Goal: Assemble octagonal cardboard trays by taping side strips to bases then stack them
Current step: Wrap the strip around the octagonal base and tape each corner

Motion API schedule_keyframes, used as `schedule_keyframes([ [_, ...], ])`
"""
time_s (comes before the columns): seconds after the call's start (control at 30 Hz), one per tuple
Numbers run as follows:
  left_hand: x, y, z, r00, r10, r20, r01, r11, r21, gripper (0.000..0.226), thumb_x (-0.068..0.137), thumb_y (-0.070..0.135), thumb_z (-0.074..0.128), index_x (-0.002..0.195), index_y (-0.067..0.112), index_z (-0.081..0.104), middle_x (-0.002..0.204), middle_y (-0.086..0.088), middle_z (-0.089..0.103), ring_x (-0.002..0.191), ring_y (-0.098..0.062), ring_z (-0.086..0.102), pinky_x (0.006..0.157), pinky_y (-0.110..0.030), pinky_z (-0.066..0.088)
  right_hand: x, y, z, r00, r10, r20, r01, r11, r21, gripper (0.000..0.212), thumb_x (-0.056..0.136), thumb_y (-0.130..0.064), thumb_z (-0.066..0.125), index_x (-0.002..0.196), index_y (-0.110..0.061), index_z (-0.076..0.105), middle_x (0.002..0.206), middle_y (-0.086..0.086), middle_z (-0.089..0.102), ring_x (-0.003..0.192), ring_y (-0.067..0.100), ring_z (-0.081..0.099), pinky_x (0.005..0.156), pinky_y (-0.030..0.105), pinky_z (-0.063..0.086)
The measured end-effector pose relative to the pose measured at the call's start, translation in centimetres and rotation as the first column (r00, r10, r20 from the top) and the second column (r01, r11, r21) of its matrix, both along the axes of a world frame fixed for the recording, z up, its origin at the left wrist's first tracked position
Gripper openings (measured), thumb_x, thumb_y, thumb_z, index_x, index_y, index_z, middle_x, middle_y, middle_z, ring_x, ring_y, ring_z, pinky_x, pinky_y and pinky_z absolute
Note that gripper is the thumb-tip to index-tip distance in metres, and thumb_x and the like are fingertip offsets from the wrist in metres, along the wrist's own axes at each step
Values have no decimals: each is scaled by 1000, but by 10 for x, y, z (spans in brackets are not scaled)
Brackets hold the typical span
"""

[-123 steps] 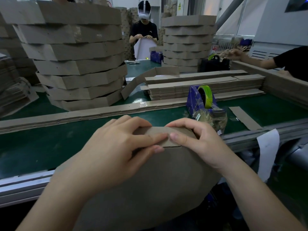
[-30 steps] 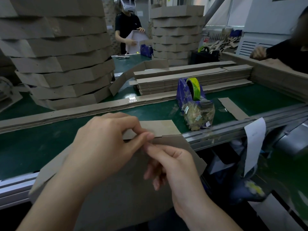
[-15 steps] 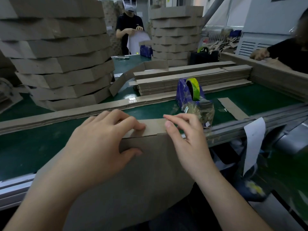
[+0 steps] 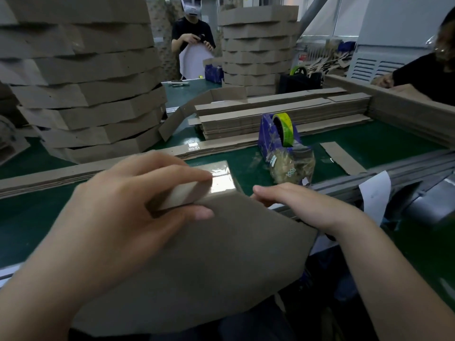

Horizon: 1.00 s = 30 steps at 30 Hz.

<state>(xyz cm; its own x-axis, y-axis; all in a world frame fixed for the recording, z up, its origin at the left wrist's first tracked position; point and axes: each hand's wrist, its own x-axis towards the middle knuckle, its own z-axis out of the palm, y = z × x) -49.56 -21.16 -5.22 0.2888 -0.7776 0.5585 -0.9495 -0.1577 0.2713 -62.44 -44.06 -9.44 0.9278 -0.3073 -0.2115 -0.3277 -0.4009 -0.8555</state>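
The tray in hand is at an early stage. A brown cardboard base leans from the person's lap up onto the near edge of the green worktop, and a side strip stands along its far edge. A glossy patch of clear tape already bridges the two there. Only this one stretch of strip is visible, so most of the sides seem to be left to fold round and tape.

The left hand clamps the joint, with its fingers curled over the strip and its thumb on the base. The right hand lies apart from it at the base's right edge. Its fingers are straight and hold nothing, probably ready to reach for more tape.

The tape dispenser sits just beyond. Behind it lies a pile of flat strips, so plenty of stock remains. A tall stack of finished trays stands at far left, where this one would go once it is closed.
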Motion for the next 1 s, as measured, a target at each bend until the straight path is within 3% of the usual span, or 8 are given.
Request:
schedule_keyframes([
  [0.1,6,8,-4,998,-43,-54,39,996,-80,37,79,61,60,111,42,66,115,22,61,108,0,59,87,-21,48,-1,-11,5,988,-9,154,13,1000,-26,39,87,-46,55,88,-12,75,92,4,71,91,13,65,88,31,41],
  [0.17,8,12,-10,996,-56,-76,46,991,-128,38,81,58,60,113,39,65,116,22,61,110,1,58,89,-13,44,-5,-17,10,963,-7,270,22,999,-49,29,79,-40,57,79,-15,71,81,2,66,80,14,61,82,34,40],
  [0.27,9,17,-24,991,-68,-114,46,981,-189,37,81,53,62,113,34,65,118,16,62,112,-3,58,92,-13,42,-11,-21,16,916,-7,402,12,1000,-9,22,68,-46,65,76,-27,71,78,-8,66,76,9,60,72,27,43],
  [0.4,13,25,-43,983,-50,-176,7,971,-238,37,81,50,62,113,32,65,118,14,62,112,-7,59,92,-15,43,-12,-16,14,830,-48,556,44,999,20,18,74,-32,71,90,-31,78,90,-4,75,87,8,69,72,14,50],
  [0.5,20,33,-52,978,-40,-204,-11,970,-243,39,83,49,61,117,30,64,121,11,61,115,-11,58,92,-23,45,-8,-2,5,825,-110,554,98,994,52,21,76,-30,69,94,-26,78,95,-6,75,94,9,69,77,15,49],
  [0.7,31,47,-53,977,-55,-204,29,991,-128,44,91,48,52,132,35,56,131,6,55,122,-14,54,94,-23,44,2,26,-10,834,-101,542,155,986,-54,28,82,-37,61,103,-24,74,102,-10,71,100,4,63,84,16,47],
  [0.9,18,17,-22,992,-122,-9,122,992,-2,31,94,43,48,120,39,66,133,8,55,120,-16,53,97,-33,44,8,30,-5,855,-58,515,96,994,-48,29,81,-38,63,103,-24,74,101,-12,72,97,2,64,78,13,48],
  [1.0,13,4,-14,986,-159,54,156,986,66,32,96,43,46,119,40,67,128,11,58,115,-12,55,89,-38,49,9,23,0,876,-63,478,29,996,80,22,76,-31,69,96,-23,76,91,-7,74,86,5,67,71,16,50],
])
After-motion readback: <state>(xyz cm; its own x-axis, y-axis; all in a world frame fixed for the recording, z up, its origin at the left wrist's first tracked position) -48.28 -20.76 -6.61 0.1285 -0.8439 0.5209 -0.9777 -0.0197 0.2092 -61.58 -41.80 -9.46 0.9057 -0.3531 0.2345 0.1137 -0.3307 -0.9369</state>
